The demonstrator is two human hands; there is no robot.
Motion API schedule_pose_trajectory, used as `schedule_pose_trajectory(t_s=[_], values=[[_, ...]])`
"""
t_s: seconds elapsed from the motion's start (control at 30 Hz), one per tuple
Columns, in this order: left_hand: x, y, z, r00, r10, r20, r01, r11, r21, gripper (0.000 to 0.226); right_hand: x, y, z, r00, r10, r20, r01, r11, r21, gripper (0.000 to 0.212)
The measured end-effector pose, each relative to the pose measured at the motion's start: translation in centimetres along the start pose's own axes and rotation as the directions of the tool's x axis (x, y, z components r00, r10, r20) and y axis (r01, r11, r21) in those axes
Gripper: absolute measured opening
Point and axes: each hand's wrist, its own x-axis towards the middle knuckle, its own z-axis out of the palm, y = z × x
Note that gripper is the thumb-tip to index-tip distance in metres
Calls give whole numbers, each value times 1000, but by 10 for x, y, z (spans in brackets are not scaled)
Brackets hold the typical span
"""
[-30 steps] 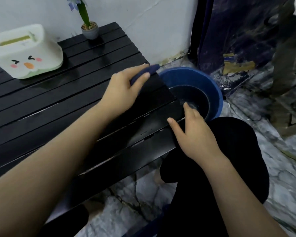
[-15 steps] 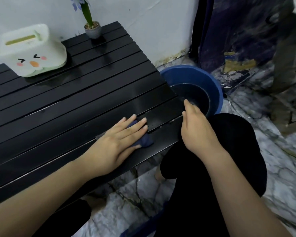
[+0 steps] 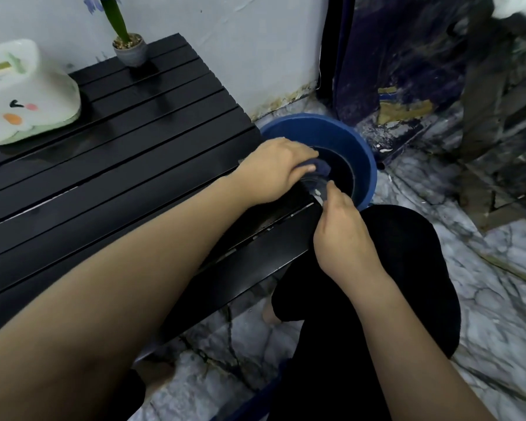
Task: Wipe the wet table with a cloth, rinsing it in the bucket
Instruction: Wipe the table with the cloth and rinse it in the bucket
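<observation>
A dark blue cloth [image 3: 319, 169] is being held in the left hand [image 3: 275, 173], with the fingers curled tight around it. The cloth is being held just over the near edge of the blue bucket [image 3: 340, 132], right past the end of the black table [image 3: 110, 165]. A bit of the cloth is sticking out from the fist, over the dark inside of the bucket. The bucket is sitting on the floor [image 3: 483, 299], tucked against the table's end and close to the white wall [image 3: 240, 41]. The right hand [image 3: 343, 235] is being kept at the table's corner, just below the cloth, with its fingers bent and its fingertips [image 3: 330, 186] reaching up toward the cloth. It cannot be told whether anything is being gripped by this hand, or whether the cloth is being touched by it. The table's slats are looking shiny. At the far side of the table, a white box [image 3: 22, 95] with a small painted face is being kept near the wall. A small grey pot [image 3: 131, 50] with a green plant is standing at the back edge, well apart from the hands. Black trousers [image 3: 377, 299] are being worn over the knee beside the table.
</observation>
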Motion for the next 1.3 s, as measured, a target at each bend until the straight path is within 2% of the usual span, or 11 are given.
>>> schedule_pose_trajectory(t_s=[0.13,0.23,0.37,0.5,0.8,0.97,1.03,1.1,1.13,1.2,1.3], values=[[1,-1,-6,947,-218,-238,146,946,-288,37,-2,0,-1,1000,-17,2,17,1000,0,53],[-45,13,-21,936,-184,-300,94,953,-288,39,0,2,0,1000,-23,-6,23,1000,0,50],[-144,28,-23,988,24,-155,-30,999,-36,46,1,1,0,999,-34,2,34,999,0,49],[-187,34,-3,998,51,-32,-49,998,37,48,-2,-2,0,999,-41,9,41,999,-5,50],[-59,15,13,997,19,-77,-17,999,29,48,-3,2,-5,1000,-12,10,12,999,36,58],[8,-3,15,993,-88,-83,88,996,-7,45,0,2,-2,1000,-13,-12,13,999,37,58],[24,-3,10,983,-152,-104,140,984,-111,42,0,0,-1,999,-34,-21,35,999,26,55],[32,0,0,948,-271,-165,198,913,-358,37,-1,-3,0,998,-59,-18,60,998,19,51],[33,3,-6,918,-353,-182,217,829,-515,33,-2,-6,0,997,-73,-22,73,997,12,50],[33,9,-21,834,-527,-164,230,601,-765,29,-3,-13,1,993,-113,-47,112,994,-18,51],[15,4,-45,679,-729,-85,171,271,-947,22,-4,-26,5,976,-205,-78,193,972,-134,54]])
